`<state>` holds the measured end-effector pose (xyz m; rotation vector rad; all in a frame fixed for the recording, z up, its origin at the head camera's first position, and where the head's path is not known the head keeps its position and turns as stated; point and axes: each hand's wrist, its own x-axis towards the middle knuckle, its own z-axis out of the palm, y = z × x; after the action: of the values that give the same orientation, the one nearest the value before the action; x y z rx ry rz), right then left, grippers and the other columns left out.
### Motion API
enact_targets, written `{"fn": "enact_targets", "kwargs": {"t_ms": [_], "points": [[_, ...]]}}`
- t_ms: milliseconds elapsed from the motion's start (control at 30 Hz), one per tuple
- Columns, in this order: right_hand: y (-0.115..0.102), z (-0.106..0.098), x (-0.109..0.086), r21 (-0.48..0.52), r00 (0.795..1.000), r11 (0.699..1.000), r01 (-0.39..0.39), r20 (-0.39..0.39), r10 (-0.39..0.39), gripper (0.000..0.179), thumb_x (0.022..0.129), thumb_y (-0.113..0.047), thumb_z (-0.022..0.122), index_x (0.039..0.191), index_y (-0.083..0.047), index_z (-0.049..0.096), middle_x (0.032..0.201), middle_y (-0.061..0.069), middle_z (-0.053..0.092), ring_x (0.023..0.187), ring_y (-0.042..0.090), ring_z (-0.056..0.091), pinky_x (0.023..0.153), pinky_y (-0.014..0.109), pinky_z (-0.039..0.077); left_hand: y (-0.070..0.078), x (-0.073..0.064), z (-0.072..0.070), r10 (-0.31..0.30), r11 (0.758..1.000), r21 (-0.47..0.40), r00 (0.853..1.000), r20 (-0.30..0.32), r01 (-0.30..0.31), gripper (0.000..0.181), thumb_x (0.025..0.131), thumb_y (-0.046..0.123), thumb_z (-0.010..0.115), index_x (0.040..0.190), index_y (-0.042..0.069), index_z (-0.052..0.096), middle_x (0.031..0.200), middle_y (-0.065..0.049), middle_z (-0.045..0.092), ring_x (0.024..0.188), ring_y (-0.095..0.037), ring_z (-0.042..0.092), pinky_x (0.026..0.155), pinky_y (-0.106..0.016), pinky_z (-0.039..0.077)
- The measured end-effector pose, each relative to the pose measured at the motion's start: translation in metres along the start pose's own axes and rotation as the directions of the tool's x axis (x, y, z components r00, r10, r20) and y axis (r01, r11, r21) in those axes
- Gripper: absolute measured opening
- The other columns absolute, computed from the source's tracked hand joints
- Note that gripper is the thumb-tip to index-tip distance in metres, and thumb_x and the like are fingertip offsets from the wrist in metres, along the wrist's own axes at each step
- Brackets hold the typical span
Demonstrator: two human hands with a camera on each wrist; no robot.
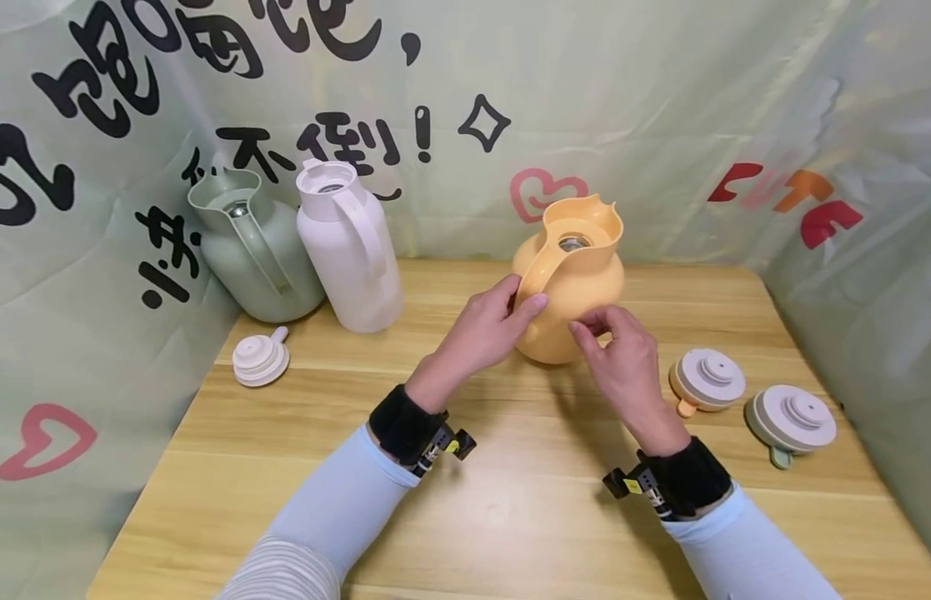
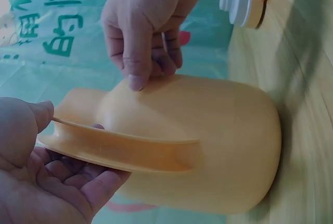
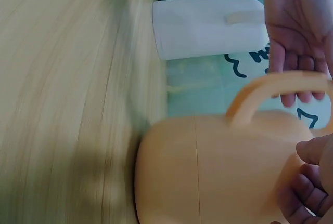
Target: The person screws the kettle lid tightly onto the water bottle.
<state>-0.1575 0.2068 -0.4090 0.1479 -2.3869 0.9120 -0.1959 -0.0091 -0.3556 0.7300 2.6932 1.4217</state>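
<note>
An orange thermos jug (image 1: pixel 573 283) stands lidless on the table, its mouth uncovered. My left hand (image 1: pixel 486 327) is at the jug's handle (image 2: pixel 125 143), thumb on one side and fingers curled on the other. At the jug's near right side is my right hand (image 1: pixel 623 354); its thumb and loosely bent fingers touch the body, with nothing seen between them. To the right lie a lid with an orange tab (image 1: pixel 708 380) and a lid with a green tab (image 1: pixel 791 419).
A green thermos jug (image 1: pixel 258 250) and a white thermos jug (image 1: pixel 352 250) stand side by side at the back left, both lidless. A white lid (image 1: pixel 260 358) lies before them. A printed cloth (image 1: pixel 660 100) encloses the wooden table (image 1: pixel 495 517) at the back and sides.
</note>
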Motion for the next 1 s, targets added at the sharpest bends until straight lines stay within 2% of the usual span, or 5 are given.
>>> {"fn": "enact_targets", "kwargs": {"t_ms": [367,567,667,867,1000], "points": [[-0.003,0.002,-0.003,0.007,0.991,0.997,-0.077,0.114,0.076,0.033,0.094,-0.027,0.083,0.105,0.0,0.067,0.102,0.019,0.071,0.096,0.038,0.069,0.081,0.049,0.051,-0.014,-0.04,-0.023,-0.088,0.991,-0.103,0.994,-0.068,0.081,0.035,0.106,0.051,0.059,0.113,0.017,0.064,0.09,0.001,0.064,0.085,-0.016,0.059,0.076,-0.033,0.051],[-0.009,0.01,-0.002,0.047,0.977,0.992,-0.118,0.186,0.107,0.038,0.095,-0.031,0.081,0.113,0.0,0.067,0.11,0.019,0.073,0.104,0.04,0.07,0.089,0.054,0.053,-0.022,-0.053,-0.026,-0.054,0.98,-0.195,0.994,-0.097,0.035,0.031,0.107,0.044,0.061,0.117,0.014,0.065,0.097,-0.001,0.068,0.089,-0.016,0.062,0.079,-0.033,0.053],[-0.012,0.016,0.002,0.072,0.971,0.989,-0.13,0.211,0.112,0.038,0.097,-0.032,0.079,0.116,-0.002,0.067,0.112,0.018,0.073,0.106,0.039,0.071,0.091,0.055,0.054,-0.026,-0.052,-0.018,-0.016,0.952,-0.304,0.992,-0.128,-0.024,0.029,0.11,0.039,0.056,0.108,0.01,0.062,0.091,-0.004,0.066,0.084,-0.018,0.061,0.075,-0.03,0.05],[-0.013,0.024,0.006,0.098,0.945,0.983,-0.156,0.306,0.119,0.043,0.103,-0.035,0.071,0.129,0.0,0.066,0.12,0.021,0.073,0.11,0.039,0.071,0.094,0.055,0.056,-0.027,-0.046,0.008,-0.027,0.823,-0.564,0.986,-0.162,-0.07,0.045,0.116,0.036,0.039,0.087,0.004,0.054,0.076,-0.005,0.054,0.067,-0.017,0.056,0.065,-0.026,0.05],[-0.007,0.018,0.001,0.07,0.936,0.986,-0.154,0.33,0.123,0.051,0.105,-0.037,0.067,0.136,0.002,0.062,0.129,0.026,0.069,0.117,0.045,0.068,0.1,0.059,0.053,-0.024,-0.044,0.017,-0.076,0.83,-0.555,0.975,-0.21,-0.055,0.055,0.115,0.045,0.036,0.079,0.006,0.052,0.07,-0.004,0.052,0.06,-0.015,0.051,0.058,-0.026,0.047]]}}
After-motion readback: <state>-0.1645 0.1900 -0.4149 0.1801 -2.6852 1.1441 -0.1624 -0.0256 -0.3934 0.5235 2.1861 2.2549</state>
